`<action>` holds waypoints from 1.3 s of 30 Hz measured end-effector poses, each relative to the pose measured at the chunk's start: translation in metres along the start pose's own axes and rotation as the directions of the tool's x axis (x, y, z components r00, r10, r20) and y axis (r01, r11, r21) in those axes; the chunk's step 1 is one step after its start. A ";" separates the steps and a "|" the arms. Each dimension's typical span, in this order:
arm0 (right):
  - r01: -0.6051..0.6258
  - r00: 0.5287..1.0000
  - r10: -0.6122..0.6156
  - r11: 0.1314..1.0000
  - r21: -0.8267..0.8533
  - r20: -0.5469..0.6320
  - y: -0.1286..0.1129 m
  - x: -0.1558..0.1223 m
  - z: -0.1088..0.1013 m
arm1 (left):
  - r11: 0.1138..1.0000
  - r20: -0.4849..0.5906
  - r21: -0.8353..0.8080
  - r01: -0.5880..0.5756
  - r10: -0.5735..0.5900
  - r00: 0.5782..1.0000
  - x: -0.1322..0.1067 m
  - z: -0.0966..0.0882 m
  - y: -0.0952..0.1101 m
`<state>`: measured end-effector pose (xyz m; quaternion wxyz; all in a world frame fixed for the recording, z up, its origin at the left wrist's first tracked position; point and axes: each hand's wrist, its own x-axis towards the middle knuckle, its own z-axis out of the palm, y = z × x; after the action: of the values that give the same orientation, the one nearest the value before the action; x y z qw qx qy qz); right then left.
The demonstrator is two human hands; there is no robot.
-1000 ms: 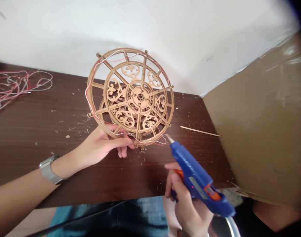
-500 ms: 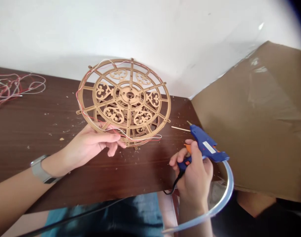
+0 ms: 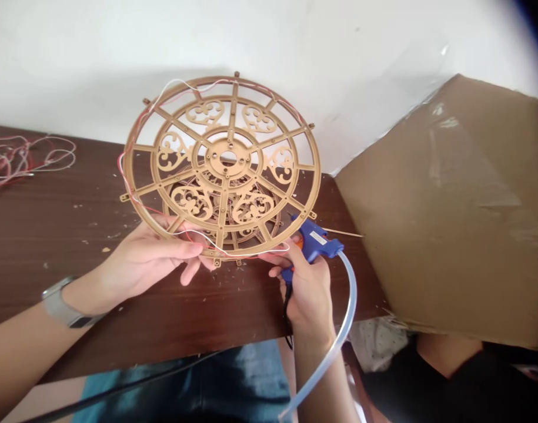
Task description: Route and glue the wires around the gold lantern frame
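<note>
Cradling the wooden wheel frame (image 3: 228, 173) above the desk (image 3: 52, 235), your left hand (image 3: 149, 252) closes on its lower rim (image 3: 251, 252); it looks light but brittle, so hold the rim, not the scrollwork (image 3: 191, 202). Your right hand (image 3: 306, 288) grips a blue glue gun (image 3: 315, 242).

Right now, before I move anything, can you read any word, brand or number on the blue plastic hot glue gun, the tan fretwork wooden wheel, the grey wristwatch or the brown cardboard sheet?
White rectangular label on the blue plastic hot glue gun: too small to read.
Tan fretwork wooden wheel: no text visible.
Grey wristwatch: no dial in view, nothing readable.
Brown cardboard sheet: no text visible.
</note>
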<state>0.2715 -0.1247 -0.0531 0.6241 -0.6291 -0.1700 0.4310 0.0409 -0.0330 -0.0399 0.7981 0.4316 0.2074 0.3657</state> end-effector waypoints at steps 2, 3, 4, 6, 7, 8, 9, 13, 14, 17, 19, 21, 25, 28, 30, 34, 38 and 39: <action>-0.007 1.000 0.007 1.000 0.013 0.008 0.003 0.001 0.006 | 1.000 0.046 -0.009 0.015 -0.014 0.999 -0.001 -0.001 -0.001; -0.015 1.000 0.015 1.000 0.020 0.007 0.005 0.001 0.008 | 1.000 0.069 -0.011 0.019 -0.018 0.997 -0.001 -0.002 -0.001; -0.026 1.000 0.026 0.999 0.032 0.010 0.005 0.002 0.010 | 1.000 0.088 -0.012 0.018 -0.017 0.996 -0.001 -0.002 -0.002; -0.046 0.999 0.045 0.997 0.062 0.028 0.006 0.002 0.012 | 1.000 0.098 -0.006 0.015 -0.014 0.995 -0.002 -0.003 -0.003; -0.055 0.998 0.052 0.996 0.075 0.041 0.005 0.001 0.012 | 1.000 0.100 -0.007 0.012 -0.011 0.995 -0.002 -0.004 -0.004; -0.065 0.997 0.061 0.994 0.084 0.052 0.004 0.001 0.012 | 1.000 0.105 -0.008 0.013 -0.012 0.994 -0.002 -0.004 -0.005; -0.077 0.996 0.072 0.993 0.090 0.060 0.002 0.000 0.013 | 1.000 0.112 -0.010 0.014 -0.013 0.994 -0.003 -0.004 -0.006; -0.097 0.993 0.089 0.989 0.110 0.071 -0.007 -0.006 0.014 | 1.000 0.119 -0.014 0.014 -0.013 0.993 -0.004 -0.005 -0.007; -0.089 0.994 0.080 0.989 0.118 0.076 -0.009 -0.006 0.014 | 1.000 0.116 -0.010 0.014 -0.013 0.993 -0.004 -0.005 -0.007; -0.089 0.994 0.080 0.986 0.144 0.073 -0.011 -0.006 0.011 | 1.000 0.103 0.004 0.019 -0.020 0.994 -0.003 -0.005 -0.006; -0.114 0.993 0.105 0.978 0.173 0.061 -0.011 -0.004 0.008 | 1.000 0.095 0.005 0.016 -0.016 0.995 -0.003 -0.005 -0.007; -0.135 0.991 0.128 0.969 0.209 0.047 -0.011 -0.003 0.004 | 1.000 0.096 0.005 0.009 -0.009 0.995 -0.002 -0.006 -0.007; -0.123 0.992 0.122 0.963 0.238 0.018 -0.015 -0.002 -0.007 | 0.999 0.128 0.023 0.024 -0.027 0.991 -0.001 -0.009 -0.008; -0.131 0.991 0.135 0.960 0.248 0.001 -0.019 -0.002 -0.018 | 0.999 0.137 0.039 0.035 -0.040 0.990 -0.001 -0.011 -0.008; -0.137 0.990 0.143 0.954 0.267 -0.003 -0.019 -0.001 -0.026 | 0.998 0.131 0.059 0.039 -0.047 0.990 0.000 -0.011 -0.007; -0.114 0.993 0.118 0.936 0.332 0.009 -0.019 0.000 -0.033 | 0.995 0.123 0.081 0.052 -0.061 0.991 0.001 -0.013 -0.008; -0.048 0.999 0.052 0.940 0.338 -0.002 -0.021 -0.002 -0.033 | 0.994 0.095 0.093 0.050 -0.059 0.994 0.003 -0.013 -0.007; -0.034 0.999 0.040 0.945 0.326 -0.010 -0.022 -0.003 -0.033 | 0.994 0.092 0.097 0.048 -0.057 0.994 0.003 -0.013 -0.006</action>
<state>0.3023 -0.1444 -0.0370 0.7127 -0.5241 -0.0793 0.4595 0.0375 -0.0261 -0.0521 0.7949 0.4803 0.1978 0.3137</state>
